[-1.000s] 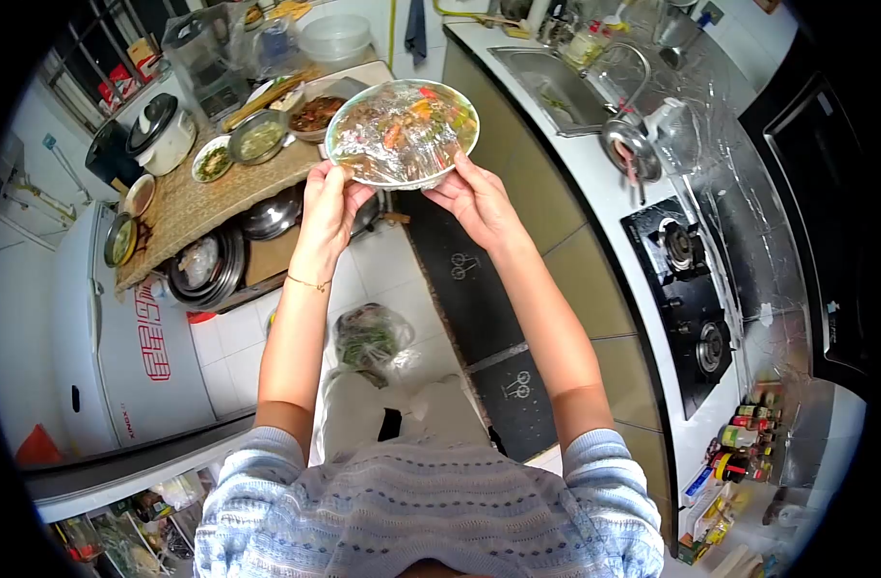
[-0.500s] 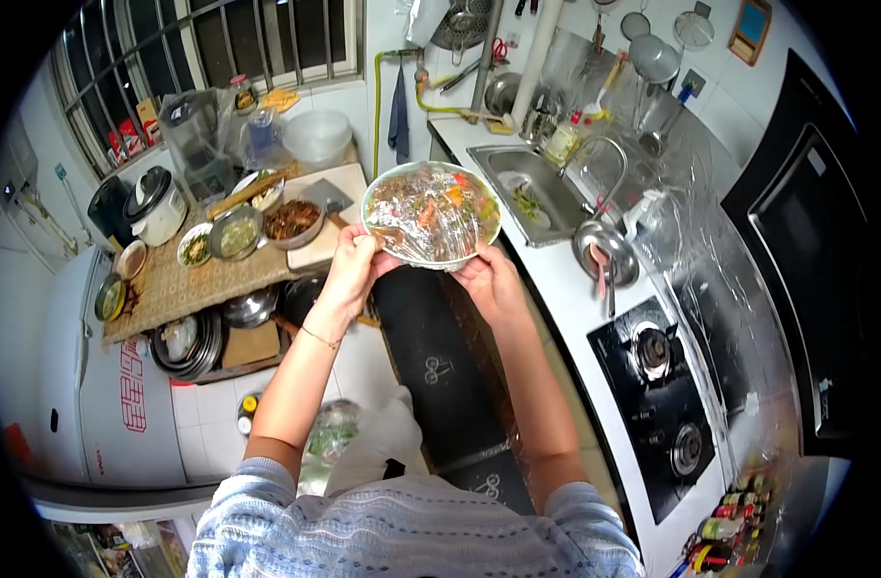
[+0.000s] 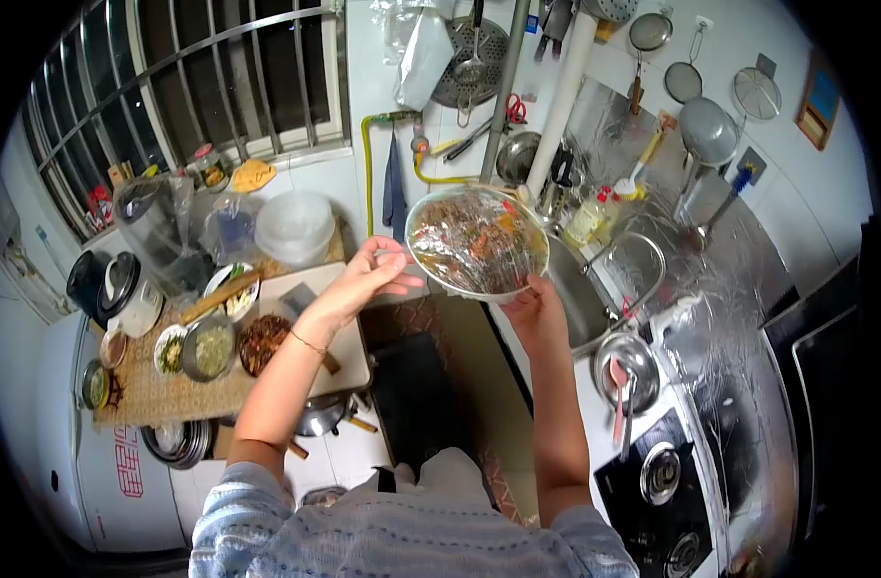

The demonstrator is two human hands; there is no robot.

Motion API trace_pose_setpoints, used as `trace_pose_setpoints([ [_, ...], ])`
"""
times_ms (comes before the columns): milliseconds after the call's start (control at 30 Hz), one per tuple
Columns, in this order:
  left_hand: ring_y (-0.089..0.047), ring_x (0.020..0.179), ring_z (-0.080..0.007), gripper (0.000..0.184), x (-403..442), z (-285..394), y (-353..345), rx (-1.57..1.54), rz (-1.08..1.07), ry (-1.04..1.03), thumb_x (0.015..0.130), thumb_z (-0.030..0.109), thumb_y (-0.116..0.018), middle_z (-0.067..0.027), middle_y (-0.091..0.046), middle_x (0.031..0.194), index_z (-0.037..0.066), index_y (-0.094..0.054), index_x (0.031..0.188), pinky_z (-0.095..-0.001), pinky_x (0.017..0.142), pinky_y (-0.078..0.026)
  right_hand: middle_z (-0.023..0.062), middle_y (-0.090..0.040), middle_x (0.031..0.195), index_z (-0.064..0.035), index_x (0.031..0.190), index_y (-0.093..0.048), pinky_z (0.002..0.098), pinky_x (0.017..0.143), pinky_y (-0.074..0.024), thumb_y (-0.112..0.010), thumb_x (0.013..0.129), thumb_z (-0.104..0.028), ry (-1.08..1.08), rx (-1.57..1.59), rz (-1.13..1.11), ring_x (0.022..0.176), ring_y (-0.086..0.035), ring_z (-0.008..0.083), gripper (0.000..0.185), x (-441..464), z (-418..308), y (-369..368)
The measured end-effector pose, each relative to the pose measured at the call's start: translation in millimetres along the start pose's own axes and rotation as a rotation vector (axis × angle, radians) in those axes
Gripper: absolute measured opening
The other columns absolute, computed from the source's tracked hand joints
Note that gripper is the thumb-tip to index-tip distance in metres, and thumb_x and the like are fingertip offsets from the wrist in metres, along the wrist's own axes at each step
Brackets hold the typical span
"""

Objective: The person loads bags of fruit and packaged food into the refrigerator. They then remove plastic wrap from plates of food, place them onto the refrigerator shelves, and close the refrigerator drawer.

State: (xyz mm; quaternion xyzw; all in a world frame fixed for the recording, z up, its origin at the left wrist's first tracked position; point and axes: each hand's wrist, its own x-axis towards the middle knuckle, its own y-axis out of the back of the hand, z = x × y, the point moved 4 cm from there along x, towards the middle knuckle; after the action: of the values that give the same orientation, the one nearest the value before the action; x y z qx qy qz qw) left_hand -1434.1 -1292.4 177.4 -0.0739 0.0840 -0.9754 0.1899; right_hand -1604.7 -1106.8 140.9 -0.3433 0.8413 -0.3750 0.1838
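Observation:
A round, pale-rimmed bowl of cooked food [image 3: 479,241] is held up in front of me, tilted so its top faces me. Clear plastic wrap covers it, shiny with reflections. Brown pieces with bits of red and orange show through. My right hand [image 3: 537,301] grips the lower right rim, thumb on top and fingers beneath. Just left of the bowl is my left hand [image 3: 368,277], its fingers spread and nothing in them. Its fingertips are close to the rim, seemingly apart from it.
To the left, a table [image 3: 142,409] bears a cutting board [image 3: 349,358], a dish of dark food [image 3: 265,345], small bowls and a rice cooker [image 3: 132,294]. On the right counter are a sink [image 3: 577,306], a metal pan with a pink spoon [image 3: 618,380] and a gas stove [image 3: 643,501].
My left hand has let go of the bowl and opened. The bowl has shifted right in view, now held by my right hand alone. The camera view has moved toward the counter and wall.

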Motion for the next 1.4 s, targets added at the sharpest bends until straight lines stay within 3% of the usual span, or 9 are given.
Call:
trace_pose_setpoints([
  [133,-0.059,0.082,-0.0113,0.040,86.0,20.2,50.1,0.249,0.104,-0.045,0.087,0.040,-0.052,-0.0083,-0.057,0.102,0.003,-0.047,0.101,-0.0219,0.070,-0.045,0.0094,-0.061,0.088,-0.0048,0.092,-0.051,0.0386,0.073,-0.0428,-0.052,0.081,-0.019,0.023,-0.060,-0.020,0.072,-0.055,0.0200,0.018,61.5,-19.9,14.5],
  [300,-0.054,0.083,-0.0081,0.019,212.7,51.2,96.5,0.509,0.279,-0.161,0.086,0.024,-0.056,-0.0019,-0.060,0.085,0.006,-0.056,0.092,-0.0221,0.074,-0.042,0.0069,-0.060,0.076,-0.0085,0.081,-0.052,0.0388,0.074,-0.0454,-0.054,0.080,-0.020,0.034,-0.075,-0.069,0.073,-0.057,0.0200,0.012,148.4,-46.5,22.3],
  [367,-0.056,0.080,-0.0093,0.022,269.8,59.4,119.7,0.721,0.357,-0.340,0.084,0.024,-0.058,-0.0021,-0.060,0.084,0.003,-0.056,0.090,-0.0242,0.072,-0.043,0.0146,-0.062,0.090,-0.0015,0.082,-0.052,0.0356,0.073,-0.0474,-0.049,0.083,-0.012,-0.027,0.035,-0.012,0.083,-0.060,0.0245,0.011,177.0,-50.5,35.9],
  [433,-0.058,0.075,-0.0171,0.028,321.8,71.5,138.0,0.838,0.522,-0.385,0.081,0.026,-0.059,-0.0105,-0.062,0.082,-0.002,-0.058,0.087,-0.0276,0.072,-0.044,0.0148,-0.061,0.093,-0.0024,0.083,-0.050,0.0352,0.071,-0.0474,-0.047,0.083,-0.010,-0.118,0.209,-0.335,0.083,-0.060,0.0252,0.008,211.6,-53.7,55.4],
  [567,-0.057,0.092,-0.0350,0.041,402.1,102.8,173.0,1.220,0.797,-0.591,0.076,0.029,-0.064,-0.0215,-0.059,0.100,0.000,-0.057,0.104,-0.0387,0.080,-0.044,0.0122,-0.061,0.088,-0.0038,0.082,-0.051,0.0352,0.067,-0.0471,-0.048,0.082,-0.010,-0.092,0.086,-0.063,0.076,-0.059,0.0224,0.007,238.9,-69.6,37.2],
  [667,-0.058,0.090,-0.0338,0.038,446.0,116.9,187.3,1.195,0.900,-0.629,0.077,0.027,-0.063,-0.0193,-0.061,0.098,0.002,-0.058,0.105,-0.0384,0.078,-0.045,0.0070,-0.057,0.072,-0.0075,0.075,-0.052,0.0366,0.062,-0.0476,-0.053,0.080,-0.014,-0.044,-0.005,0.077,0.065,-0.057,0.0203,0.009,248.8,-73.6,38.8],
  [700,-0.058,0.090,-0.0338,0.038,452.1,120.4,183.8,1.195,0.885,-0.629,0.077,0.027,-0.063,-0.0193,-0.061,0.098,0.002,-0.058,0.105,-0.0384,0.078,-0.045,0.0029,-0.054,0.058,-0.0105,0.070,-0.053,0.0381,0.059,-0.0481,-0.056,0.079,-0.017,-0.030,-0.033,0.079,0.057,-0.057,0.0198,0.012,252.4,-75.2,39.9],
  [1033,-0.053,0.062,-0.0319,0.025,419.6,122.9,147.1,1.381,0.817,-0.886,0.081,0.025,-0.058,-0.0119,-0.056,0.065,0.003,-0.057,0.069,-0.0403,0.055,-0.042,0.0071,-0.060,0.065,-0.0056,0.073,-0.056,0.0312,0.060,-0.0458,-0.055,0.079,-0.012,-0.021,0.058,0.010,0.057,-0.056,0.0179,0.009,277.9,-66.0,50.4],
  [1400,-0.052,0.062,-0.0254,0.019,320.1,97.3,163.8,1.412,0.758,-0.929,0.076,0.016,-0.066,-0.0110,-0.052,0.065,0.002,-0.053,0.071,-0.0331,0.056,-0.042,0.0017,-0.053,0.063,-0.0075,0.070,-0.053,0.0239,0.047,-0.0353,-0.058,0.077,-0.010,-0.157,-0.064,0.095,0.053,-0.046,0.0115,0.009,284.6,-36.1,37.9],
])
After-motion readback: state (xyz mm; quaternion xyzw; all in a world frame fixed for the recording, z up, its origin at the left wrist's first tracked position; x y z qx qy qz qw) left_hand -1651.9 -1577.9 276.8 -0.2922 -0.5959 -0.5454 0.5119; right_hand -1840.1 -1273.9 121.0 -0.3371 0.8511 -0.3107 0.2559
